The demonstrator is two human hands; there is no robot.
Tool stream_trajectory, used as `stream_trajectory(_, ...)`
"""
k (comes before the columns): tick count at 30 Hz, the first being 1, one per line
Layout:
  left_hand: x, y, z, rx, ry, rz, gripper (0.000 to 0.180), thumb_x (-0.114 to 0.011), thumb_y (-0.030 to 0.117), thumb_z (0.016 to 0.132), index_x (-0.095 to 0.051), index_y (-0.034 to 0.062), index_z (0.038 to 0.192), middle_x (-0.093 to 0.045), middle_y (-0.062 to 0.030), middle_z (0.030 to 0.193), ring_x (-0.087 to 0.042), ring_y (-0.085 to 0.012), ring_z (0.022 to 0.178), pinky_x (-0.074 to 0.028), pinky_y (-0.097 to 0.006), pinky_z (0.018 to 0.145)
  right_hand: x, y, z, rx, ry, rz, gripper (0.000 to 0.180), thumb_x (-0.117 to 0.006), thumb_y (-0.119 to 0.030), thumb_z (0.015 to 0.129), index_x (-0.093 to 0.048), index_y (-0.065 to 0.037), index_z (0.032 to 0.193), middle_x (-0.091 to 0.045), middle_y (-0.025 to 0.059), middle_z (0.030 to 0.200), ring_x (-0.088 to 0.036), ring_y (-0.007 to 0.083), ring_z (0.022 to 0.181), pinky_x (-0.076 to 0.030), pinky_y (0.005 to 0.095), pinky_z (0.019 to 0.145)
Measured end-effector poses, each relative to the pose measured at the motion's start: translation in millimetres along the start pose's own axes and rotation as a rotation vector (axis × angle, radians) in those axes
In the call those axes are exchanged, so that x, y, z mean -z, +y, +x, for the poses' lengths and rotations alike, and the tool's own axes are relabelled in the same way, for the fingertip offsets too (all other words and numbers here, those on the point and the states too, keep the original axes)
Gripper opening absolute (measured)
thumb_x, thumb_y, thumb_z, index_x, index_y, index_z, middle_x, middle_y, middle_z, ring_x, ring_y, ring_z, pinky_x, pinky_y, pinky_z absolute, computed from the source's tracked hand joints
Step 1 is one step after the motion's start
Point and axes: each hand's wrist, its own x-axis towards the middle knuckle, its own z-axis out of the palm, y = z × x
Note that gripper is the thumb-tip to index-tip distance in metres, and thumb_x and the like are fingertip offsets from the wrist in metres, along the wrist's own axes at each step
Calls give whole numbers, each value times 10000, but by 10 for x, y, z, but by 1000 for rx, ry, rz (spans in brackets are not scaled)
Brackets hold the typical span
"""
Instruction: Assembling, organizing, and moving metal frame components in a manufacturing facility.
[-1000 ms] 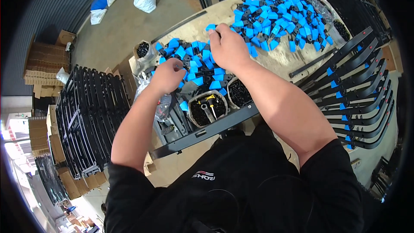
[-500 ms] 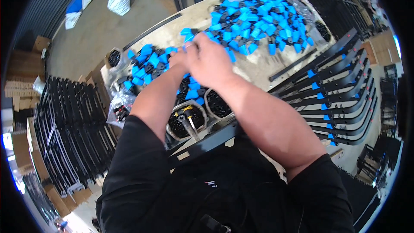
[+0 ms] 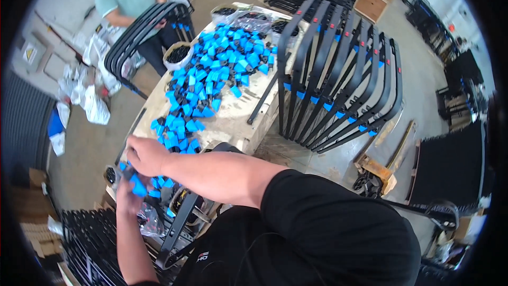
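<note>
My left hand [image 3: 127, 195] is closed around a blue-and-black plastic part [image 3: 138, 185] at the left end of the table. Just above it my right hand [image 3: 147, 156] is curled, its fingers bent down toward the left hand. A bit of blue and black shows below those fingers, but what they grip is hidden. Beyond my hands lies a long heap of loose blue-and-black plastic parts [image 3: 211, 69]. A few more lie beside my left hand, partly covered by my right forearm.
Curved black metal frames [image 3: 338, 74] with blue pieces lean along the table's right side. A tub of black parts [image 3: 178, 54] stands at the far left edge. Across the table a person [image 3: 129, 0] holds similar frames. A yellow pallet jack [image 3: 378, 172] stands on the floor.
The view has swung right, bringing the other person and the frames into fuller sight. My hands now sit at the table's left end, the left one holding a blue-and-black part.
</note>
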Motion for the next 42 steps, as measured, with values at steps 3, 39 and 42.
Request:
stream_trajectory(3,-436,145,-759,-149,169,-23,845,-831,305,778,-382,67,1452,-577,-68,951,-612,-197,727,-527,-329,545,-88,-196,38,-96,256,426,239,-578,-244,990,-548,-19,916,-610,149,745,-603,307,677,-457,425,636)
stream_trajectory(39,-3411,-1476,-513,-5,331,-145,449,-824,148,852,-568,13,1195,-658,-62,996,-649,-150,888,-563,-312,748,3083,-97,-2141,-282,-633,304,284,-646,-261,904,-571,-6,1002,-649,215,876,-669,361,817,-518,426,724)
stream_trajectory(42,-3320,-1558,-494,-81,384,-285,365,-806,98,857,-613,23,1158,-676,-71,998,-668,-165,857,-566,-318,737,3022,-7,-2004,-168,-753,126,290,-632,-266,909,-576,10,977,-645,235,897,-659,377,839,-508,436,733)
